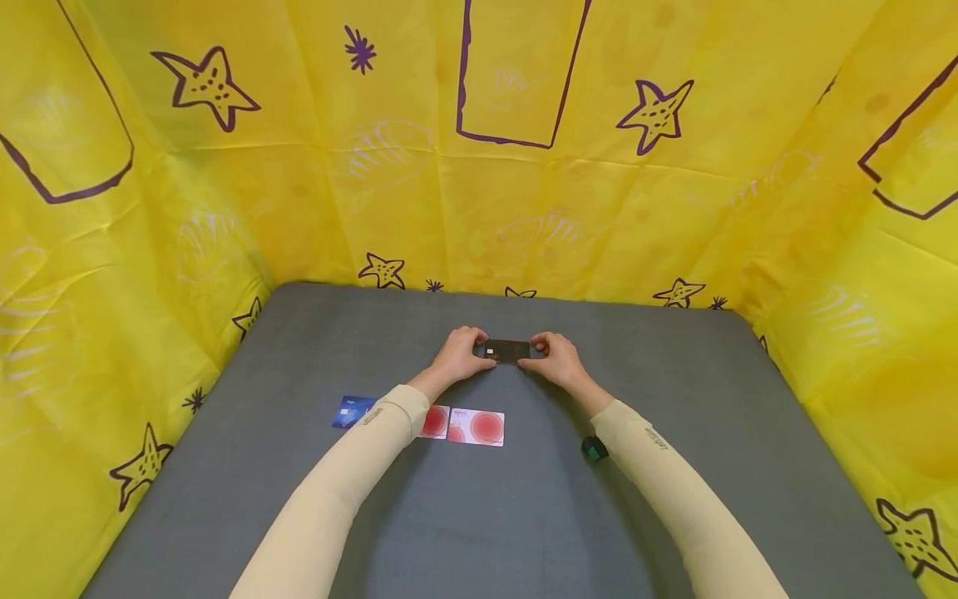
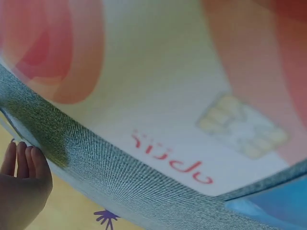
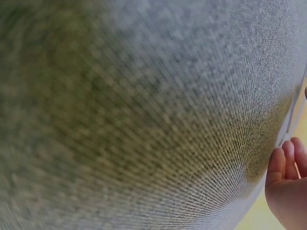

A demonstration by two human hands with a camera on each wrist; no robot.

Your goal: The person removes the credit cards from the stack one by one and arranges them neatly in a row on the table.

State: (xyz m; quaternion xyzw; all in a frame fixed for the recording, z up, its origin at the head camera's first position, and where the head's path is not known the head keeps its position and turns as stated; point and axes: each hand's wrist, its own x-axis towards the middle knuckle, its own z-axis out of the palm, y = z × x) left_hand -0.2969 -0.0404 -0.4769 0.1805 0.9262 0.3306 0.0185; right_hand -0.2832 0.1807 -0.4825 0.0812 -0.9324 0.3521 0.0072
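Observation:
A black bank card (image 1: 507,352) with a small chip at its left end lies lengthwise between my two hands, toward the back of the table. My left hand (image 1: 458,355) pinches its left end with thumb and fingers. At the right end, the thumb and fingers of my right hand (image 1: 557,359) grip the card's edge. Fingers of the left hand (image 2: 26,179) show at the lower left of the left wrist view, and the right hand (image 3: 290,179) appears at the right edge of the right wrist view.
Nearer me, a pink-and-white card (image 1: 476,427) with red circles lies beside a similar red-circled card (image 1: 435,422) and a blue card (image 1: 352,411). My left sleeve partly covers these last two. A small dark item with green (image 1: 595,449) is by the right sleeve. Yellow curtains (image 1: 479,216) surround the grey table (image 1: 479,516).

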